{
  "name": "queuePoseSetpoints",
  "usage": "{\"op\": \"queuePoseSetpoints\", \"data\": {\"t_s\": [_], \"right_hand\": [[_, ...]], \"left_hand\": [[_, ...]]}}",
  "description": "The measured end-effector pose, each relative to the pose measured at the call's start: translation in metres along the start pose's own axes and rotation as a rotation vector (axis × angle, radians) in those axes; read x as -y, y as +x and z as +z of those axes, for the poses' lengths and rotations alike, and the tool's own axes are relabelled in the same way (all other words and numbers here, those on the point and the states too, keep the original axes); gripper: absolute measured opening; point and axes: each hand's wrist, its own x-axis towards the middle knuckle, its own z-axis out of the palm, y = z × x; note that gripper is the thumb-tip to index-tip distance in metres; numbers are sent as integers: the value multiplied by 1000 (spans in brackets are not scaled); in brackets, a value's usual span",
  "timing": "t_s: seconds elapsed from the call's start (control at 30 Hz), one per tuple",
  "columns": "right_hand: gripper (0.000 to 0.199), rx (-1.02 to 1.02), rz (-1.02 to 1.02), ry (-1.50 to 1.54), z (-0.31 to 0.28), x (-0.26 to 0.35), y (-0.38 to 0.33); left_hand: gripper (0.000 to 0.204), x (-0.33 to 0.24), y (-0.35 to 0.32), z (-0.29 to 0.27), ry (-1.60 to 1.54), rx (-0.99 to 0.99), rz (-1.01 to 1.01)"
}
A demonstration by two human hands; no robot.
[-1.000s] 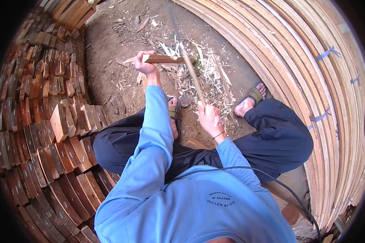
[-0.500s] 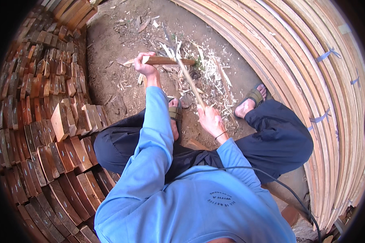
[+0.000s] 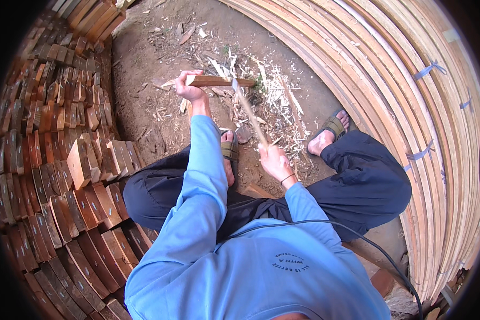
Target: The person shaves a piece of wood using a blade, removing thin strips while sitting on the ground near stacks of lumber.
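Observation:
My left hand [image 3: 193, 89] is closed around the left end of a short reddish-brown wooden piece [image 3: 214, 81], which lies crosswise above the ground with a pale cut face near my fingers. My right hand [image 3: 275, 163], lower and to the right, grips the end of a long pale wooden handle [image 3: 250, 118]. This handle belongs to a long-handled knife, blurred by motion. Its greyish blade [image 3: 235, 84] meets or crosses the wooden piece near its right part; the exact contact cannot be told.
Wood shavings [image 3: 280, 90] litter the dirt ground beyond my sandalled feet. Stacked wooden blocks [image 3: 85, 205] rise along the left. Long bent strips of wood [image 3: 410, 106], tied with bluish bands, curve along the right. A black cable [image 3: 376, 245] runs across my shirt.
The knife's blade, which reached past the wooden piece, now shows only at the wood, and the handle is more blurred. My left hand and the wooden piece have hardly moved.

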Motion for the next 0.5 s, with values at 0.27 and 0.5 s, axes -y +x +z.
{"op": "queuePoseSetpoints", "data": {"t_s": [0.27, 0.5], "right_hand": [[57, -212, -202, 105, 3, 4, -4], [55, -148, -131, 47, -15, 12, -3]], "left_hand": [[30, 0, -1, 1, 17, -1, 6], [31, -1, 0, -4, 11, -19, 20]]}}
